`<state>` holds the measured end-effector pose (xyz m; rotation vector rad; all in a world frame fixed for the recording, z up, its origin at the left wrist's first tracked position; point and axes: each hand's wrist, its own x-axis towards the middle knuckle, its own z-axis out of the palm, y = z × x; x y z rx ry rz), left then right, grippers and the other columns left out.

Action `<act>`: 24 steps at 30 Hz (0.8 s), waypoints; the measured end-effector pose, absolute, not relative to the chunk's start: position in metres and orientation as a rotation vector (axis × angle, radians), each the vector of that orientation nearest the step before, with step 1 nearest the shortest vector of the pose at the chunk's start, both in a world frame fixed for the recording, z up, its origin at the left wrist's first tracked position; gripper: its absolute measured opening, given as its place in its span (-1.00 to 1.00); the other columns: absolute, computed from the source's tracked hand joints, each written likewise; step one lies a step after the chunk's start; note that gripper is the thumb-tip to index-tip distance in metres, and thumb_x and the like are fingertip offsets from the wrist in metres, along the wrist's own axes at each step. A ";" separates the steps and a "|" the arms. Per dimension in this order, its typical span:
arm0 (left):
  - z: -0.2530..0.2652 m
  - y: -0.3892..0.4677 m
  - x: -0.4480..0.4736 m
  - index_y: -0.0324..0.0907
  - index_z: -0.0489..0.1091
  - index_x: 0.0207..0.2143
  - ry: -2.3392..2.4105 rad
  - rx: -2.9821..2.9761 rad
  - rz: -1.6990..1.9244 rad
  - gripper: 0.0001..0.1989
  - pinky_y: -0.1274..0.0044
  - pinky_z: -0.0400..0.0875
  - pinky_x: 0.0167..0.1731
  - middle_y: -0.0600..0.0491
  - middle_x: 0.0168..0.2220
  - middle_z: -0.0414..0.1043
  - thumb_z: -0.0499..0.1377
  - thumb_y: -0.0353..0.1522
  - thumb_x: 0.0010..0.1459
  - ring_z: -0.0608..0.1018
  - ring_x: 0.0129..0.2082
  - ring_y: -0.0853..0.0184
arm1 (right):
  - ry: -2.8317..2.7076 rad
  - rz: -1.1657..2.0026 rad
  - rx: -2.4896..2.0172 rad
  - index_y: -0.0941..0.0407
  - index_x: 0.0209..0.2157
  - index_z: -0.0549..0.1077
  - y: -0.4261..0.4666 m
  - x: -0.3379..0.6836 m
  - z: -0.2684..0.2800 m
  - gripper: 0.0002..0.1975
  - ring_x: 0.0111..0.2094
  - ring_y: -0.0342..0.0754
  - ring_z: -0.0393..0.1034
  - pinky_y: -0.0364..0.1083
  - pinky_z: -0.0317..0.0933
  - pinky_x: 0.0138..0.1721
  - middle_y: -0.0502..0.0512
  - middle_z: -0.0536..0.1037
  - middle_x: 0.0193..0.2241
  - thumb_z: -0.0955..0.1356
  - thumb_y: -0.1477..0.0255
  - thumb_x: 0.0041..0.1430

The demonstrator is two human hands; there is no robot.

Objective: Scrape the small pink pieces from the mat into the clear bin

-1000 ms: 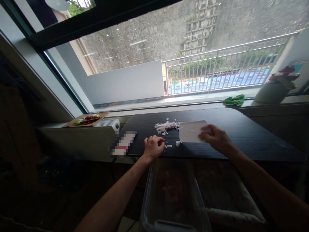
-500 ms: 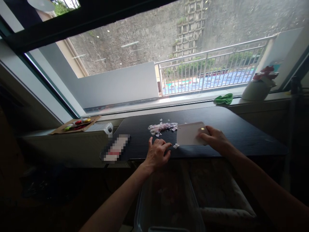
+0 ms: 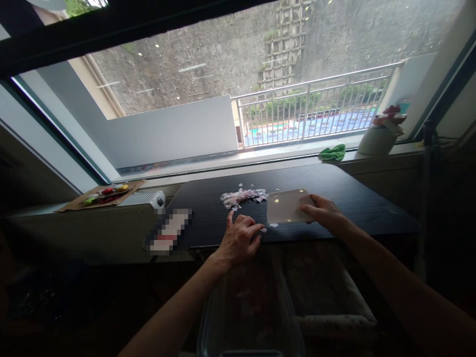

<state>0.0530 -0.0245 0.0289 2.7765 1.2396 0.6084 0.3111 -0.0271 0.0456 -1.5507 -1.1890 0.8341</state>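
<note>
My right hand (image 3: 326,212) grips a flat, whitish plastic scraper (image 3: 284,207) by its right edge, thumb on top. The scraper is held over the dark table (image 3: 349,198), its left edge close to a heap of torn paper scraps (image 3: 241,199). On the near side of the heap is my left hand (image 3: 241,237), holding nothing, with its fingers bent and apart at the table's front edge. A small paper scrap (image 3: 274,225) lies just below the scraper, and another sits by the left fingertips.
A clear plastic bin (image 3: 253,307) stands below the table's front edge. Toward the window are a green cloth (image 3: 332,153) and a whitish container (image 3: 378,135). A blurred-out item (image 3: 170,230) lies at the table's left end, near a radiator (image 3: 145,199).
The view has swung slightly right. The scraper's tilt has changed a little in my right hand. Two separate scraps now show near the left fingers, where one clump was.
</note>
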 end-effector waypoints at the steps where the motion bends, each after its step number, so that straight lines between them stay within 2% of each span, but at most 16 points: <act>1: 0.031 -0.021 0.050 -0.01 0.45 -0.09 1.274 2.757 0.649 -0.72 0.06 -0.13 0.23 0.05 -0.19 0.46 0.13 -0.35 0.13 0.43 -0.07 0.23 | -1.198 0.829 -1.554 0.14 -0.36 0.44 -0.027 0.311 0.045 -0.83 -0.52 -0.10 0.39 -0.21 0.27 -0.69 0.06 0.52 -0.48 0.35 0.48 -0.09; 9: 0.015 0.016 0.002 -0.07 0.49 -0.28 1.765 2.450 0.944 -0.80 0.14 0.07 0.14 0.04 -0.28 0.53 0.08 -0.37 0.09 0.49 -0.15 0.21 | -1.210 0.998 -1.431 0.16 -0.35 0.45 -0.027 0.291 0.044 -0.81 -0.53 -0.12 0.38 -0.20 0.28 -0.66 0.02 0.50 -0.50 0.37 0.50 -0.12; 15: 0.003 0.017 -0.003 -0.09 0.50 -0.33 1.822 2.336 1.122 -0.80 0.25 0.21 0.04 0.03 -0.29 0.54 0.07 -0.34 0.08 0.49 -0.17 0.20 | -1.130 0.888 -1.652 0.15 -0.44 0.46 -0.032 0.331 0.046 -0.88 -0.53 -0.09 0.41 -0.20 0.27 -0.66 0.03 0.52 -0.53 0.36 0.52 -0.13; 19: 0.004 0.015 -0.001 -0.10 0.49 -0.36 1.830 2.388 1.112 -0.81 0.22 0.17 0.08 0.02 -0.31 0.54 0.08 -0.34 0.06 0.49 -0.15 0.17 | -1.069 0.933 -1.598 0.15 -0.40 0.49 -0.034 0.359 0.053 -0.83 -0.54 -0.06 0.42 -0.17 0.26 -0.67 0.07 0.56 -0.52 0.40 0.52 -0.16; 24: 0.002 0.014 -0.001 -0.11 0.47 -0.36 1.788 2.460 1.105 -0.82 0.17 0.08 0.12 0.02 -0.32 0.55 0.07 -0.34 0.07 0.49 -0.15 0.17 | -1.070 0.854 -1.576 0.12 -0.41 0.50 -0.024 0.361 0.047 -0.85 -0.49 -0.10 0.44 -0.19 0.32 -0.54 0.05 0.59 -0.47 0.40 0.55 -0.13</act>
